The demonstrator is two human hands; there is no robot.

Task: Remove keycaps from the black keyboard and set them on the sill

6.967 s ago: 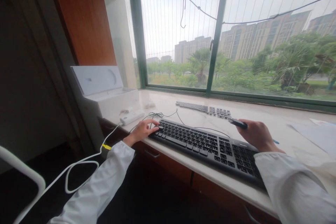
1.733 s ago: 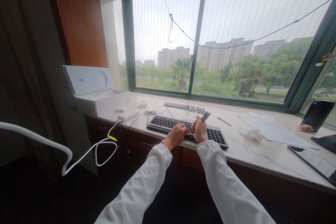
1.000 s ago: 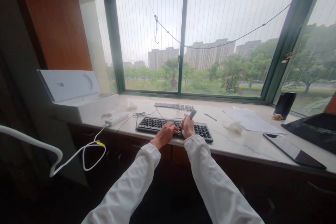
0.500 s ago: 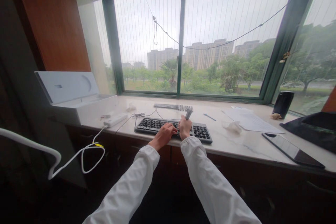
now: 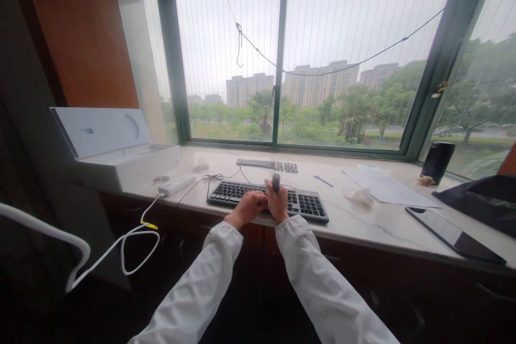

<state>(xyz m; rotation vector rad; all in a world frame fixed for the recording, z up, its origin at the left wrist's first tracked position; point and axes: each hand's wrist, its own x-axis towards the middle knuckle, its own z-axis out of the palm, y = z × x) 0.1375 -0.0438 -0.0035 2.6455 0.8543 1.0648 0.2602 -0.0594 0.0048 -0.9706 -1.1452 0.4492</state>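
A dark keyboard [image 5: 310, 205] lies on the pale counter near its front edge. Over its middle, my right hand [image 5: 277, 201] is closed in a fist round a dark handle-like tool [image 5: 276, 183] that stands up out of the grip. The tool's lower end is hidden. Close against it on the left is my left hand [image 5: 250, 207], its fingers bent together at the keys; whatever they pinch is too small to make out. Behind the keyboard lies a grey strip of keys [image 5: 258, 163].
An open white box [image 5: 141, 169] and a white power strip [image 5: 177, 185] are on the left. Toward the right are a blue stick [image 5: 323, 181], crumpled tissue [image 5: 360, 198], papers [image 5: 389, 188], a phone-like tablet [image 5: 455, 234], a black cylinder [image 5: 438, 162] and a black bag [image 5: 484, 201].
My right hand has shifted slightly left, and the tool in it now stands more upright. My left hand has moved slightly left, its fingers still bent.
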